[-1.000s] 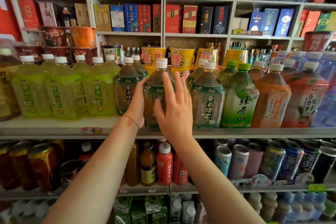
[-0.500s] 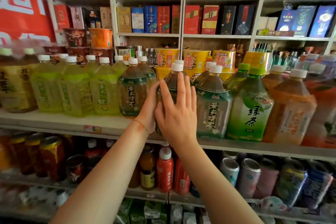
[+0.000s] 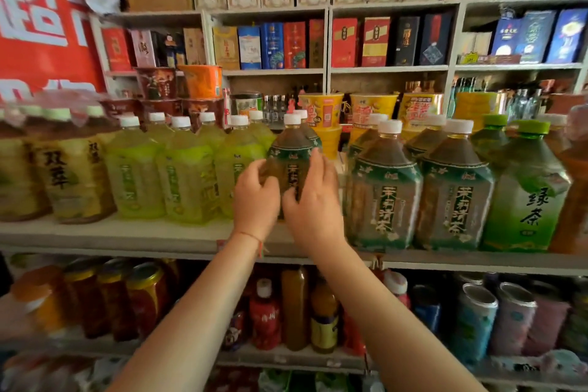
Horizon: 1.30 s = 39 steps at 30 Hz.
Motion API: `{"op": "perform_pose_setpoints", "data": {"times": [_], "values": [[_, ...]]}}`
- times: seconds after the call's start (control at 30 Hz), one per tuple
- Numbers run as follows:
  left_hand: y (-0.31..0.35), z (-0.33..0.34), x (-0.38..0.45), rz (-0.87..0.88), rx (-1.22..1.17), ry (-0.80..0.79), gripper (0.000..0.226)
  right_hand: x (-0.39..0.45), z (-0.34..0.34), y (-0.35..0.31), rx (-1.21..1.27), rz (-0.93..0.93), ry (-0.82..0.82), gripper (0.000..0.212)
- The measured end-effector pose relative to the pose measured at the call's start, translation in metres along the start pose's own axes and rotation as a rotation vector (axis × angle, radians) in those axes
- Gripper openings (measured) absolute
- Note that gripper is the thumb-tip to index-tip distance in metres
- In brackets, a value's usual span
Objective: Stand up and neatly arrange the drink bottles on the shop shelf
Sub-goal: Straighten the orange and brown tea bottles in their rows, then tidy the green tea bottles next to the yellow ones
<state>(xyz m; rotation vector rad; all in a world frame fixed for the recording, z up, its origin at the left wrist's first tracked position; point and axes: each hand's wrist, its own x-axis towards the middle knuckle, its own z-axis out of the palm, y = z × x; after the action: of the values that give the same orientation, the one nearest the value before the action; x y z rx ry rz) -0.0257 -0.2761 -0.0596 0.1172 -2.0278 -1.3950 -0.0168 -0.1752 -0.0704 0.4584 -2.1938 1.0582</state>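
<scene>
Both forearms reach up and forward from the bottom of the view, wrists close together at the front edge of the shop shelf (image 3: 133, 237). The left hand (image 3: 256, 200) is cupped on the left side of a dark jasmine tea bottle (image 3: 291, 153), fingers curled round its shoulder, a thin red string at the wrist. The right hand (image 3: 313, 204) presses the bottle's right side, fingers spread upward and thumb low across the label. Each grip is clamped on this same bottle from opposite sides.

The bottle stands upright, or very nearly so, on the shelf, its white cap on top and a green band with pale flowers round the shoulder. Its label carries vertical characters, partly hidden by the hands. It sits set back from the shelf's front edge, between the yellow-green drink bottles (image 3: 187, 178) on its left and two matching jasmine tea bottles (image 3: 385, 188) on its right, with an open gap on the right side. A green tea bottle (image 3: 528, 197) with a green cap stands further right.
</scene>
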Motion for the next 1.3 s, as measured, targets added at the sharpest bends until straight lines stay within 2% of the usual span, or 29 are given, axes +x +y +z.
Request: {"op": "perform_pose_setpoints", "data": {"times": [0.07,0.13,0.23,0.3,0.37,0.4,0.47,0.53,0.7,0.73,0.87,0.97,1.0,1.13,1.3], "values": [[0.000,-0.007,0.002,-0.011,-0.054,-0.091,0.028,0.018,0.008,-0.010,0.127,0.258,-0.068,0.087],[0.004,-0.010,0.004,-0.028,-0.116,-0.237,0.023,0.035,0.018,-0.014,0.215,0.455,-0.078,0.084],[-0.002,0.001,0.016,-0.116,-0.171,-0.421,0.052,0.048,0.028,-0.008,0.322,0.628,0.028,0.068],[-0.008,0.010,0.024,-0.206,-0.258,-0.462,0.070,0.054,0.030,-0.004,0.442,0.721,0.053,0.060],[-0.012,0.021,0.031,-0.324,-0.406,-0.429,0.094,0.059,0.032,0.002,0.553,0.800,0.082,0.067],[-0.011,0.026,0.035,-0.370,-0.473,-0.411,0.094,0.062,0.033,0.007,0.601,0.856,0.126,0.077],[-0.003,0.027,0.037,-0.420,-0.571,-0.390,0.074,0.071,0.039,0.021,0.682,0.947,0.248,0.098],[-0.001,0.031,0.039,-0.419,-0.624,-0.358,0.068,0.085,0.051,0.050,0.711,0.975,0.344,0.101],[-0.045,0.075,0.070,-0.435,-0.687,-0.318,0.100,0.085,0.038,0.023,0.762,0.930,0.405,0.062],[-0.043,0.075,0.071,-0.451,-0.699,-0.331,0.099,0.089,0.043,0.032,0.753,0.931,0.432,0.061],[-0.023,0.064,0.067,-0.501,-0.684,-0.320,0.086,0.111,0.073,0.087,0.717,1.002,0.477,0.085],[-0.025,0.065,0.068,-0.509,-0.681,-0.333,0.094,0.093,0.047,0.036,0.739,1.029,0.397,0.074],[-0.023,0.064,0.067,-0.504,-0.668,-0.339,0.092,0.087,0.038,0.020,0.752,1.028,0.386,0.068],[0.000,0.046,0.050,-0.486,-0.632,-0.340,0.073,0.087,0.031,0.023,0.740,1.030,0.316,0.048],[0.006,0.035,0.037,-0.505,-0.621,-0.362,0.067,0.075,0.028,0.012,0.769,1.036,0.345,0.050]]}}
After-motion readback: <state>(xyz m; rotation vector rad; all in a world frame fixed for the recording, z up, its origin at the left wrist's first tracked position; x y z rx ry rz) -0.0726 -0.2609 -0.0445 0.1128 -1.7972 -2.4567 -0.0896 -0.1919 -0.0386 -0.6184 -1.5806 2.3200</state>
